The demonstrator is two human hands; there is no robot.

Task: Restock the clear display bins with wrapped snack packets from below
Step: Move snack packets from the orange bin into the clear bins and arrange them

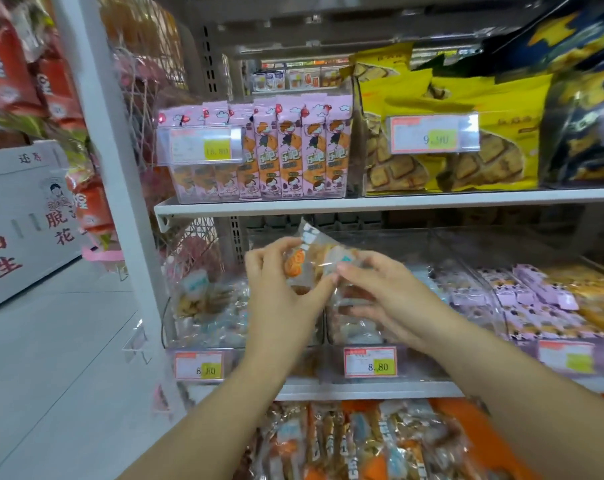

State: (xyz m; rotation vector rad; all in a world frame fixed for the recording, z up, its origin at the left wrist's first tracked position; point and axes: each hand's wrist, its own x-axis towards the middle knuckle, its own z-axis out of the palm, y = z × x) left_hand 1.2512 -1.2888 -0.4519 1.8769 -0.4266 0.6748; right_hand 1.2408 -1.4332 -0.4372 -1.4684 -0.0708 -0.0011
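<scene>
both hands, left hand (281, 271) and right hand (385, 292), each grip pinching one clear-wrapped snack packet (314, 259) at frame centre, held over the clear display bin (390, 237), probably to orient it before dropping in.

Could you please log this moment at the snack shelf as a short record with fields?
Setting: white metal shop shelving
Left hand: grips clear-wrapped snack packet with orange print
Right hand: pinches the same packet's other end
Packet position: held above clear plastic display bin on the middle shelf
Bin contents: partly filled with similar packets
Upper shelf: pink cartoon biscuit packs, yellow bread bags
Below: more wrapped packets
</scene>
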